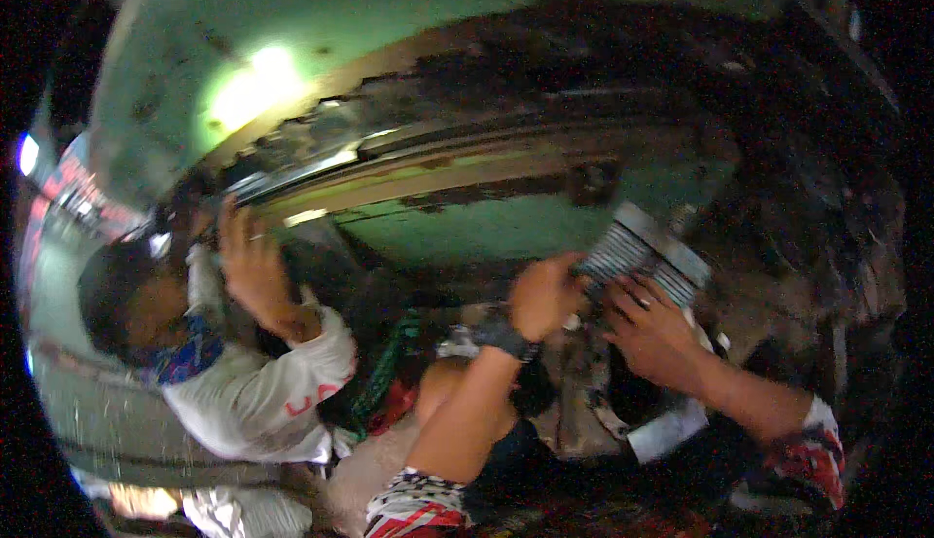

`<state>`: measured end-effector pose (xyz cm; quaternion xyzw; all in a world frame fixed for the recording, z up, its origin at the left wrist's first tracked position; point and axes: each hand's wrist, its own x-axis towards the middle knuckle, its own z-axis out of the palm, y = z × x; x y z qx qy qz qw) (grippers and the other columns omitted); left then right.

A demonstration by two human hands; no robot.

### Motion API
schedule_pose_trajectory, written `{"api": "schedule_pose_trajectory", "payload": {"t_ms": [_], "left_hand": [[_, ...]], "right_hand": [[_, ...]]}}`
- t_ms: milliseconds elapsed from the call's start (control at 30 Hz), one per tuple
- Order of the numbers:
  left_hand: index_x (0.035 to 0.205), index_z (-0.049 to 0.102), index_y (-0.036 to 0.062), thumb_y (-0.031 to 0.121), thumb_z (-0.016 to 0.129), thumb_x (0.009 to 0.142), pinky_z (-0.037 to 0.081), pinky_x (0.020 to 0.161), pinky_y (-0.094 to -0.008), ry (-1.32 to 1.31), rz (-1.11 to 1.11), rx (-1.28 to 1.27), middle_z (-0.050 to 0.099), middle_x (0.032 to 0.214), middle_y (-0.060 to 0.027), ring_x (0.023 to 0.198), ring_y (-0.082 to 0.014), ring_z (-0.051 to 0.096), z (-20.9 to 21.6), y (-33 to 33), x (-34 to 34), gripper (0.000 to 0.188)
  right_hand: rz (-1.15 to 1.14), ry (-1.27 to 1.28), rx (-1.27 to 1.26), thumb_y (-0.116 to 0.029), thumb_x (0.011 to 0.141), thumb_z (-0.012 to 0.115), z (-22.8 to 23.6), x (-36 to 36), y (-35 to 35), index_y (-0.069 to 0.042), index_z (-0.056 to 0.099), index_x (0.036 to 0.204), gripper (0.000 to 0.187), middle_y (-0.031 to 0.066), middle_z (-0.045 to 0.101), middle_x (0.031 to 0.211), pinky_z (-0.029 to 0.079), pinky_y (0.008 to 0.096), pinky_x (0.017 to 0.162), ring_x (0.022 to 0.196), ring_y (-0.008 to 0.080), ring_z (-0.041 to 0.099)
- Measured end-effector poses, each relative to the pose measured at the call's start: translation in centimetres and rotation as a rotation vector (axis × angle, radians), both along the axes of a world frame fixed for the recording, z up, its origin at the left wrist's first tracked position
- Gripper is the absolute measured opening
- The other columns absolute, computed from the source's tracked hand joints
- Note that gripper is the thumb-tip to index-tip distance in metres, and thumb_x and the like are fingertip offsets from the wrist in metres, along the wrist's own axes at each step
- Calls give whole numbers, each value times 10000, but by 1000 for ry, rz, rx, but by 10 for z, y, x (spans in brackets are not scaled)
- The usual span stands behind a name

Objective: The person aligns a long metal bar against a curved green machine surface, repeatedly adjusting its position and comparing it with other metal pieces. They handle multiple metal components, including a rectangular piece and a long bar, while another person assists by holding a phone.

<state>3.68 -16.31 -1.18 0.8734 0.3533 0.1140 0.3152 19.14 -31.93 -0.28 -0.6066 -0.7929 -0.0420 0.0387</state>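
Observation:
A ribbed, silvery-grey metal block (650, 246) stands tilted before me, right of the middle, with parallel grooves across its face. My left hand (547, 297), a dark watch (506, 340) on its wrist, closes at the block's left corner; its fingertips are blurred. Over the lower edge of the block lie the bent fingers of my right hand (650, 336), a ring on one of them. The undersides of both grips are hidden. A pale flat rectangular piece (669, 431) sits below my right forearm.
At my left a co-worker in a white shirt (255, 392) raises a hand (255, 266) toward a long dark and yellowish ledge (428, 183). Green twisted cloth or cord (387, 373) hangs between us. A bright light (258, 86) shows on the green wall (389, 13). Dark clutter fills the right side.

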Motion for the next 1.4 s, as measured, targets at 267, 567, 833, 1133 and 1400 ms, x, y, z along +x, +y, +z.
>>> {"api": "schedule_pose_trajectory", "payload": {"t_ms": [267,567,833,1133,1400], "left_hand": [[1246,662,68,359,673,923,543,861,-492,-72,201,34,708,1130,-207,1032,-413,674,-7,29,-6,435],[1204,681,35,368,683,922,545,872,-471,-221,350,110,706,1151,-210,1031,-404,681,5,41,-17,436],[1216,678,49,343,689,921,550,846,-467,-257,446,116,708,1147,-206,1033,-398,684,-1,53,-22,417],[1255,654,48,342,680,938,548,801,-422,-474,528,129,718,1139,-173,901,-331,698,-2,62,-30,433],[1305,609,-2,264,707,935,532,826,-371,-693,640,89,716,1059,-121,880,-234,669,5,79,-39,466]], "right_hand": [[-69,91,-28,-247,903,668,3,-2,2,20,614,1294,477,188,556,1391,317,498,1180,1348,347,478],[-34,67,80,-220,894,680,-6,-2,4,18,636,1250,431,171,562,1375,343,512,1156,1308,348,508],[-34,75,105,-206,874,696,-16,1,2,12,646,1232,422,165,569,1357,355,507,1145,1280,346,522],[-22,68,108,-198,863,709,-19,4,0,18,652,1219,420,169,562,1360,361,503,1144,1274,349,528],[-14,70,136,-200,858,716,-20,4,0,20,648,1220,429,171,562,1356,359,508,1147,1273,352,528]]}}
